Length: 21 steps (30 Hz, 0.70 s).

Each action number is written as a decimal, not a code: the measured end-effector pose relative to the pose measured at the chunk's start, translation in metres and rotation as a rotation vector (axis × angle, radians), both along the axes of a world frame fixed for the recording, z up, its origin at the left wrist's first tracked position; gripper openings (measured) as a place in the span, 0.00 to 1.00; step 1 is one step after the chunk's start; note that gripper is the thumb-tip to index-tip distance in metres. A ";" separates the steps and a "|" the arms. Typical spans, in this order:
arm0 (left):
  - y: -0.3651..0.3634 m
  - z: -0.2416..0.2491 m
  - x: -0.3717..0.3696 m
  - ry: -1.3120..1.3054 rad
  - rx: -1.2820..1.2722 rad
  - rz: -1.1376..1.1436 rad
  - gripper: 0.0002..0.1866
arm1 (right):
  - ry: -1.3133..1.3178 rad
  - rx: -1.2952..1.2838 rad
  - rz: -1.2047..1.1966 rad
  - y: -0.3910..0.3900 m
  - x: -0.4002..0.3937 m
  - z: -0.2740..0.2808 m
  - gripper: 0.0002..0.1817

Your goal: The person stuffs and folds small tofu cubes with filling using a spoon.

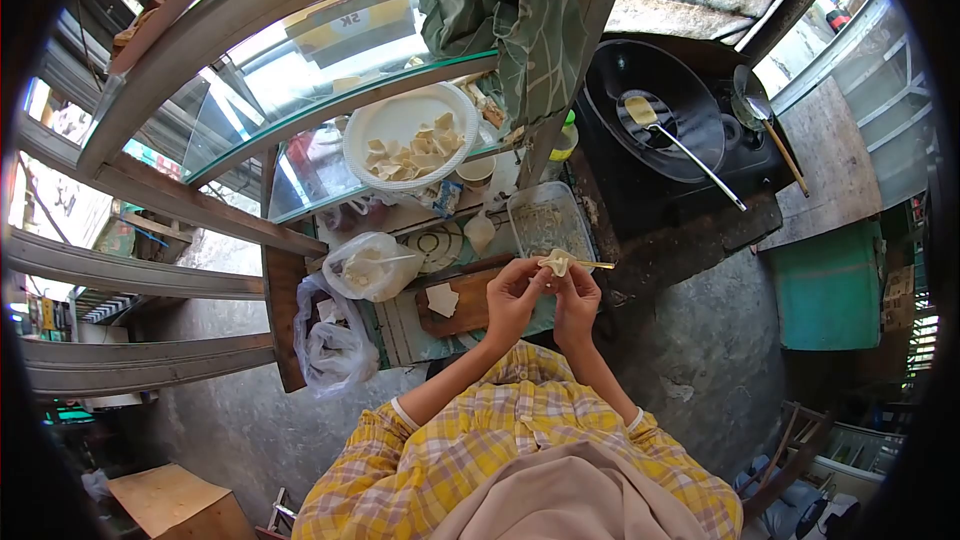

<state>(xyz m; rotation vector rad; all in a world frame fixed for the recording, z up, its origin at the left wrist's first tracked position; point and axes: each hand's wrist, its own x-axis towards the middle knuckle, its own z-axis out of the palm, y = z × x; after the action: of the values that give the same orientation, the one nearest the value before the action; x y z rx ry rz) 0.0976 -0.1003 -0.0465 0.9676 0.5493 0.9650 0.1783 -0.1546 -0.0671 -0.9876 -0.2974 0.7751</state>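
Note:
My left hand (512, 302) and my right hand (577, 308) are raised together in front of my chest, fingers pinched around a small pale wonton (557, 260) with gathered, ruffled edges. A thin golden handle (597, 264) shows just right of the wonton. Beyond my hands stands a clear plastic tub (522, 202) with minced filling in it. To the left of my left hand, a wooden board (476, 316) carries a square white wrapper (442, 300). Several folded wontons (425, 152) lie on a round white plate (375, 120) farther back.
Plastic bags (372, 266) sit left of the board. At the right, a black wok (610, 90) on the stove holds a long-handled spatula (697, 166); a strainer (790, 155) lies beside it. A glass-fronted case frame (330, 115) rises over the plate.

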 end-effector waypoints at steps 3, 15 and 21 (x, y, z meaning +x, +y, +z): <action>0.001 0.004 0.000 -0.009 0.011 0.011 0.09 | 0.025 0.040 0.018 0.000 0.000 -0.001 0.12; 0.000 0.022 -0.004 0.035 -0.050 -0.020 0.08 | 0.259 0.194 0.157 -0.001 0.001 0.025 0.10; -0.001 0.036 -0.006 -0.039 -0.021 0.007 0.07 | 0.166 0.218 0.123 -0.003 0.000 0.026 0.09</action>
<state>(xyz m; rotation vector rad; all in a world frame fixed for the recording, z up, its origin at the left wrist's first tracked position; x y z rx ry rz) 0.0917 -0.1009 -0.0108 0.9263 0.5291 0.9804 0.1782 -0.1573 -0.0411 -0.7002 -0.2937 0.9110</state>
